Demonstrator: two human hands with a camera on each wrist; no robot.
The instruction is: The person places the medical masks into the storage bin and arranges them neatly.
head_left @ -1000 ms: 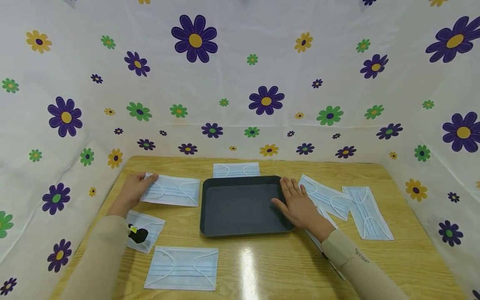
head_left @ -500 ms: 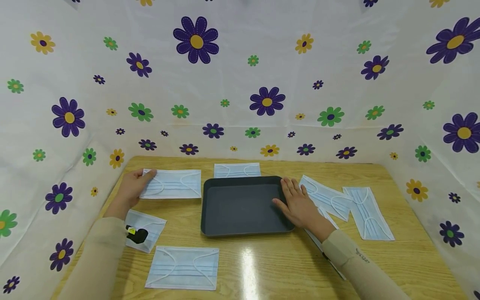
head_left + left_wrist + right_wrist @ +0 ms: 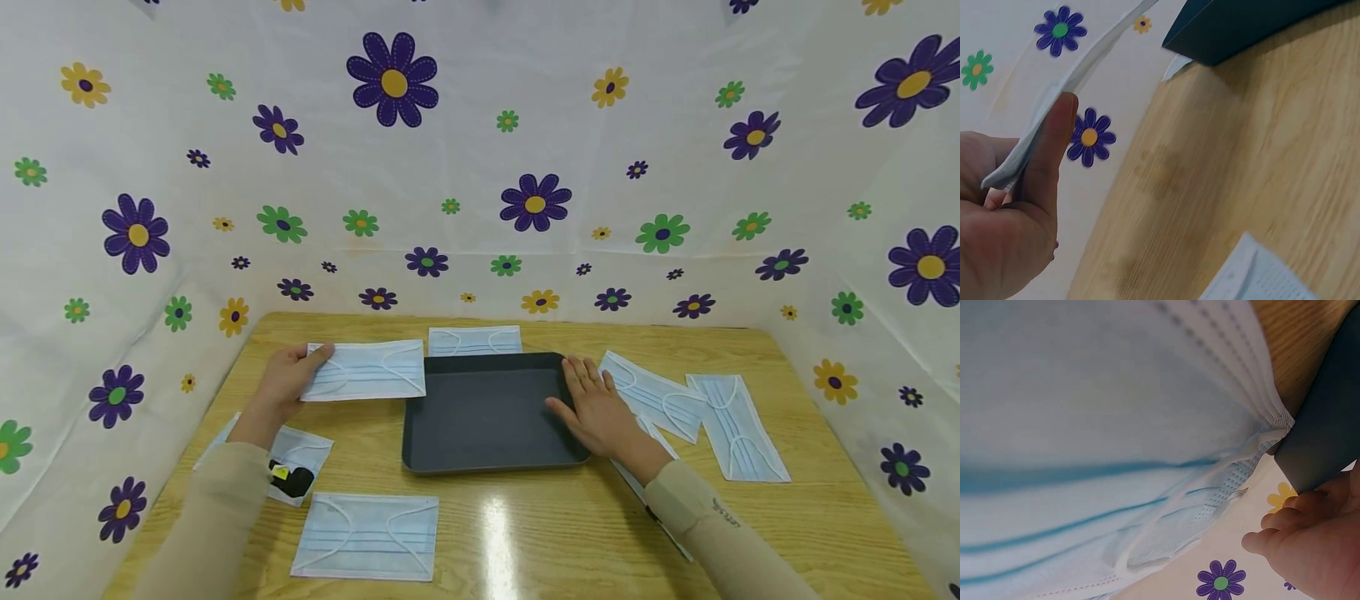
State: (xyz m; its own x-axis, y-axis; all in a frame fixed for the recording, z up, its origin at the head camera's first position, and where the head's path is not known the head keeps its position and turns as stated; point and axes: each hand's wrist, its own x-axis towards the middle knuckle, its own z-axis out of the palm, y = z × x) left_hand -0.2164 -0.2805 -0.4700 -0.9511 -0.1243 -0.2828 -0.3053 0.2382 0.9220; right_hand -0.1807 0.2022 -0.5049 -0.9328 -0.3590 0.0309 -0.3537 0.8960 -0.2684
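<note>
In the head view my left hand (image 3: 287, 379) pinches the left end of a light blue face mask (image 3: 367, 371) between thumb and fingers. The mask is held level above the table, its right end overlapping the upper left corner of a dark grey tray (image 3: 491, 417). The left wrist view shows that mask (image 3: 1075, 78) edge-on, gripped by the thumb. My right hand (image 3: 596, 407) rests on the tray's right rim with its fingers straight. From the right wrist, a mask (image 3: 1085, 425) looms close beside the tray's side wall (image 3: 1329, 419). The tray holds nothing.
Other masks lie around the tray: one behind it (image 3: 474, 340), one at front left (image 3: 365, 536), one under the left forearm (image 3: 311, 446). To the right are two overlapping masks, one slanted (image 3: 656, 396) and one far right (image 3: 737, 427); another is partly under the right wrist.
My left hand has lifted the mask slightly and carried it rightward, so its end now overlaps the tray's corner. The right hand and tray have stayed put.
</note>
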